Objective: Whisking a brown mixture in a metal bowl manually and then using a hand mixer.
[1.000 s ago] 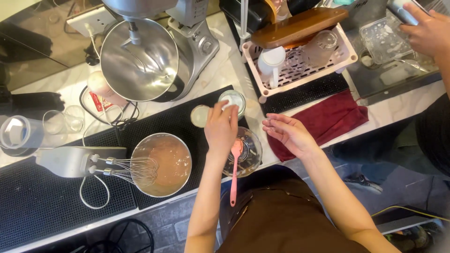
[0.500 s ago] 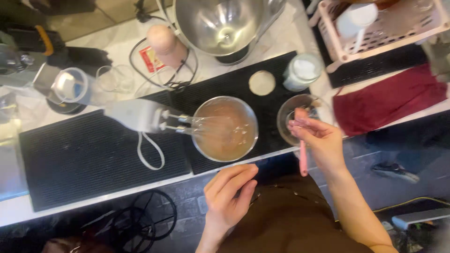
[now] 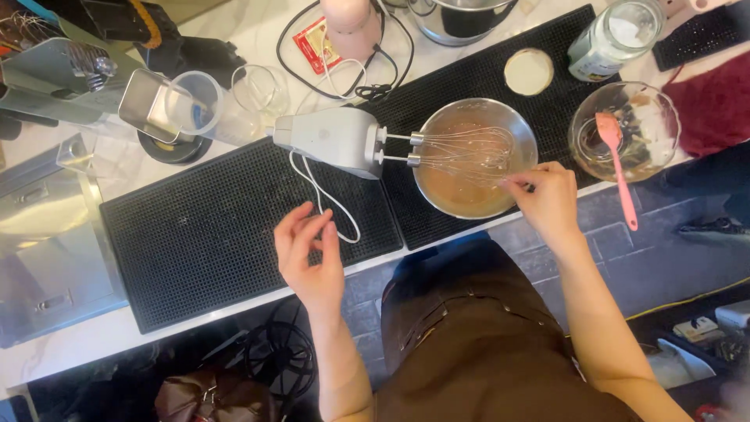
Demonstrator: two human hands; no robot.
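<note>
Mixer [image 3: 332, 141] is lying on its side on the black mat of the desk, whisks resting in the steel bowl [image 3: 475, 156] of brown batter; the right hand [image 3: 547, 199] is pinching the bowl's near rim, the left hand [image 3: 308, 254] hovering empty, fingers loosely open, beside the cord [image 3: 328, 205]; steadying that bowl firmly seems wise, since the propped whisks could tip it.

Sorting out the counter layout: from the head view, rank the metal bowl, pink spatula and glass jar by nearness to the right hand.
From the right hand:
1. Metal bowl, touching, at its fingertips.
2. Pink spatula, just right, in the glass bowl.
3. Glass jar, far edge of the counter.
</note>
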